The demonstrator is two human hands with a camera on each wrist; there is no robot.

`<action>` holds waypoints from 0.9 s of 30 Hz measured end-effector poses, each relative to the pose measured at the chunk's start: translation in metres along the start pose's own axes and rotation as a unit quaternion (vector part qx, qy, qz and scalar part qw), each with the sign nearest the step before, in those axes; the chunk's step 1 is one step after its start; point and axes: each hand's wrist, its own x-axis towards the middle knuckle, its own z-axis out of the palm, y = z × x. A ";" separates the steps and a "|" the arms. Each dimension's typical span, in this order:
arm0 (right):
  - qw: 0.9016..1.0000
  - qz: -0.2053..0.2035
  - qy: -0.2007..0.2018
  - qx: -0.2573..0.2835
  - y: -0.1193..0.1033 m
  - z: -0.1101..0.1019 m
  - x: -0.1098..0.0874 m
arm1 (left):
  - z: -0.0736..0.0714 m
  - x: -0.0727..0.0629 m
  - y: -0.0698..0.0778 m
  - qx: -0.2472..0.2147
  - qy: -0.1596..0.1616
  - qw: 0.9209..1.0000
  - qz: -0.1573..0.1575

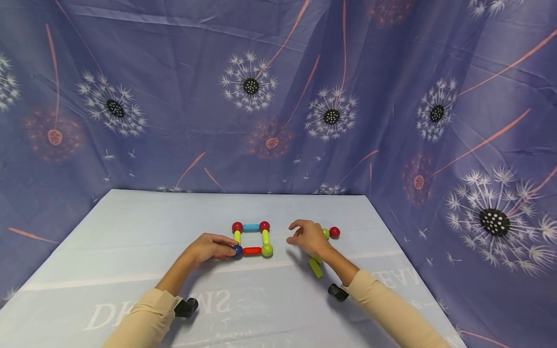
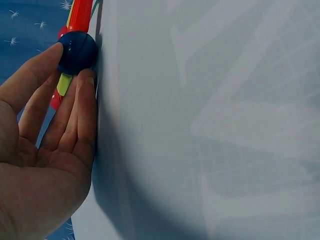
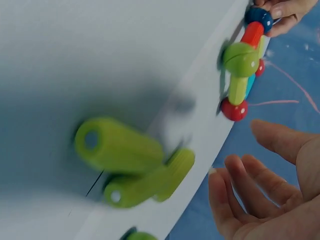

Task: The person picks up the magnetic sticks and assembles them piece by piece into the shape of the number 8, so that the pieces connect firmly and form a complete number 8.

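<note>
Steadying the square frame of plastic rods and balls (image 1: 252, 251) appears the step in hand. Midway between the side edges of the counter (image 1: 152, 232), the left hand (image 1: 212, 247) pinches the frame's dark-blue plastic ball (image 1: 237, 251). The right hand (image 1: 310, 237), loosely spread, holds nothing; any addition calls for gripping a lime-green plastic rod (image 1: 315, 268) toward the right edge. Blue dandelion-print fabric (image 1: 174, 111) hangs behind.

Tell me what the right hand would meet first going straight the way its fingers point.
The right hand would probably meet the yellow-green rod first, the one joining a red ball and a green ball. Its height is unclear, so it might pass above.
</note>
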 end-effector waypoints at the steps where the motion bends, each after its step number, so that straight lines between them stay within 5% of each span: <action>1: 1.000 -0.003 0.004 -0.006 0.002 -0.001 0.000 | 0.000 0.000 0.000 -0.001 0.000 1.000 0.000; 12: 0.998 0.000 0.033 -0.061 0.030 -0.002 -0.003 | 0.000 0.000 -0.001 0.000 -0.002 1.000 -0.003; 27: 0.997 0.013 0.031 -0.074 0.036 0.007 0.002 | 0.000 0.000 0.000 0.007 0.001 1.000 0.000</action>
